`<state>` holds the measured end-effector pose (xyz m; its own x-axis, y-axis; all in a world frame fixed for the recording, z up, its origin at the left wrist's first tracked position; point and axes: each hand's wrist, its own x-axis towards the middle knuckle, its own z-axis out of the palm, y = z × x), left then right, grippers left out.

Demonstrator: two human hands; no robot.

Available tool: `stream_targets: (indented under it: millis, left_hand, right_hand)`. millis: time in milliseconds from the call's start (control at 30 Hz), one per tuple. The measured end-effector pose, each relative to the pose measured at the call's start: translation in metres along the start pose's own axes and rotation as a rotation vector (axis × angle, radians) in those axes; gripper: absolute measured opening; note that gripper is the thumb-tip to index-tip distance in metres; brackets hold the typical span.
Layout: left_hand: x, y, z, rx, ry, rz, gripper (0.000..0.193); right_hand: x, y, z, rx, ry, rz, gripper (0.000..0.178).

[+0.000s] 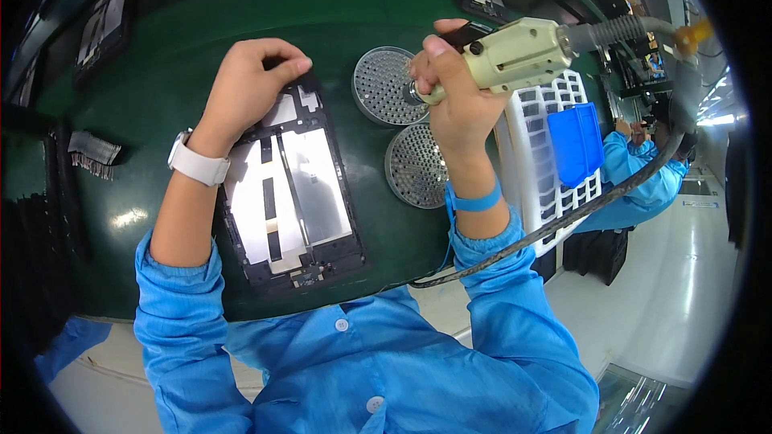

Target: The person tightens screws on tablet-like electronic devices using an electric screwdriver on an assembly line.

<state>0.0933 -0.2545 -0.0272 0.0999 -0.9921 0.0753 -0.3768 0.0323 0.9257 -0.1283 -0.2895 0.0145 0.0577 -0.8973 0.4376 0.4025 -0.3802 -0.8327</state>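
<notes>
An opened tablet (328, 185) lies flat on the green bench, its silvery battery area and black frame facing up. My left hand (251, 84) is at its far end, fingers curled and thumb pressed in near the far right corner; the fingertips partly hide that edge. In my right hand (458, 100) is a pale green electric screwdriver (519, 56), held tilted, its tip end pointing left over a round perforated screw tray (384, 84). A second such tray (414, 167) sits just nearer to me.
A white slotted rack (531, 124) with a blue bin (575, 145) stands at the right. The screwdriver's hose and a dark braided cable (563, 217) run on the right. More tablets (104, 28) lie far back. A co-worker in a blue sleeve (639, 173) sits beyond.
</notes>
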Motion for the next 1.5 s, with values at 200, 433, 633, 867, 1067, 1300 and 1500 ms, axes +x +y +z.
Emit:
stream_targets:
  millis: [200, 433, 633, 867, 1067, 1300, 1500]
  left_hand:
    - [-0.009, 0.011, 0.002, 0.047, -0.024, -0.039, 0.017]
    - [-0.014, 0.000, 0.023, 0.467, 0.114, 0.324, 0.011]
    - [-0.019, 0.000, 0.016, 0.342, 0.116, 0.281, 0.011]
    - [-0.028, 0.001, 0.020, 0.473, 0.052, 0.353, 0.015]
    - [-0.028, -0.001, 0.018, 0.508, 0.058, 0.306, 0.017]
    - [-0.029, 0.000, 0.022, 0.538, 0.103, 0.339, 0.019]
    - [-0.018, 0.001, 0.010, 0.326, -0.069, 0.016, 0.013]
  right_hand:
    - [-0.004, 0.000, 0.008, -0.068, -0.046, -0.017, 0.018]
    - [-0.004, -0.001, 0.002, -0.037, -0.010, -0.005, 0.019]
    - [-0.005, -0.003, 0.000, -0.068, -0.034, -0.025, 0.018]
    - [-0.006, -0.004, -0.001, -0.064, -0.018, -0.008, 0.019]
    - [-0.008, -0.005, 0.003, -0.054, -0.029, 0.000, 0.020]
    - [-0.011, -0.007, 0.004, -0.073, 0.004, 0.010, 0.019]
    - [-0.012, -0.007, 0.020, -0.012, -0.019, 0.056, 0.019]
